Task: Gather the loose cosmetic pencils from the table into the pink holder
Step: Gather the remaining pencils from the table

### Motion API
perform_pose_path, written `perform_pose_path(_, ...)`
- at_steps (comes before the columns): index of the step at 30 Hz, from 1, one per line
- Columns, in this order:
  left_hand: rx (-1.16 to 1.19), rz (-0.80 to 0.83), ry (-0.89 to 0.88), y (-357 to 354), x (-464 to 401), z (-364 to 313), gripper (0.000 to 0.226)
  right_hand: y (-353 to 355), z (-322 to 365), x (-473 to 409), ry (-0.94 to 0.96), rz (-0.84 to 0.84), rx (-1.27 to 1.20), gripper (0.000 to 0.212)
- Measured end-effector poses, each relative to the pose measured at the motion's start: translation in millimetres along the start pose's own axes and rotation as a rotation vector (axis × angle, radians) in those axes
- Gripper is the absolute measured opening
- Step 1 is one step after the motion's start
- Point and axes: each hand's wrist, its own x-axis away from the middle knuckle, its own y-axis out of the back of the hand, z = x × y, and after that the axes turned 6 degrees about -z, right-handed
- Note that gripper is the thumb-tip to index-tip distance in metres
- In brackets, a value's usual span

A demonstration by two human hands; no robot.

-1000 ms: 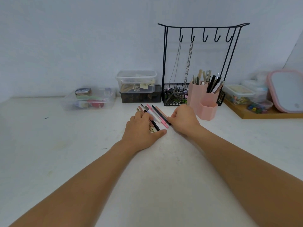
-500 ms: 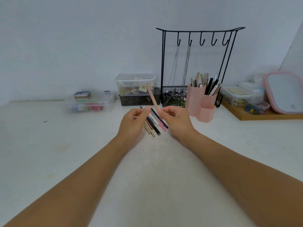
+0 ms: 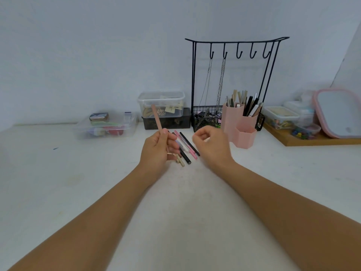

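Observation:
Several loose cosmetic pencils (image 3: 186, 147), black, pink, white and beige, lie side by side on the white table (image 3: 175, 202) between my hands. My left hand (image 3: 158, 151) holds a dusty-pink pencil (image 3: 157, 119) upright, its tip pointing up and slightly left. My right hand (image 3: 212, 145) hovers just right of the pile, fingers loosely curled with nothing in them. The pink holder (image 3: 241, 126), made of three hexagonal cups, stands to the right of my right hand; its two taller cups hold several pencils.
A black wire jewellery stand (image 3: 232, 83) with hooks, chains and a basket stands behind the holder. Clear plastic boxes (image 3: 162, 103) sit at the back centre and left. A wooden tray (image 3: 312, 139) with small containers and a pink-framed mirror (image 3: 340, 112) sits at the right.
My left hand has lifted the dusty-pink pencil off the pile and moved it left. My right hand has let go of it and drawn back to the right.

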Motion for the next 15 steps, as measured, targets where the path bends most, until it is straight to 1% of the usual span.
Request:
perform_pose_path(1, -0.015, -0.012, 0.006, 1.5, -0.5, 0.1, 0.041, 6.9, -6.5, -5.5, -0.006, -0.003, 0.118, 0.005)
perform_pose_path(2, -0.029, -0.024, 0.014, 3.1, -1.2, 0.4, 0.040, 13.5, -13.2, -9.8, -0.033, 0.037, 0.202, 0.007)
perform_pose_path(5, -0.027, -0.061, 0.076, 5.9, -4.0, -2.5, 0.042, 21.7, -20.9, -15.8, -0.120, 0.211, 0.295, 0.012)
perform_pose_path(8, 0.059, -0.070, 0.188, 7.6, -6.0, -6.6, 0.043, 19.5, -16.4, -16.6, -0.090, 0.303, 0.391, 0.015)
perform_pose_path(11, 0.108, -0.054, 0.249, 9.7, -6.5, -6.8, 0.035, 20.0, -11.6, -15.0, -0.064, 0.338, 0.463, 0.017)
perform_pose_path(15, 0.073, -0.028, 0.264, 8.4, -6.9, -6.0, 0.027, 19.8, -4.8, -11.8, -0.026, 0.341, 0.552, 0.022)
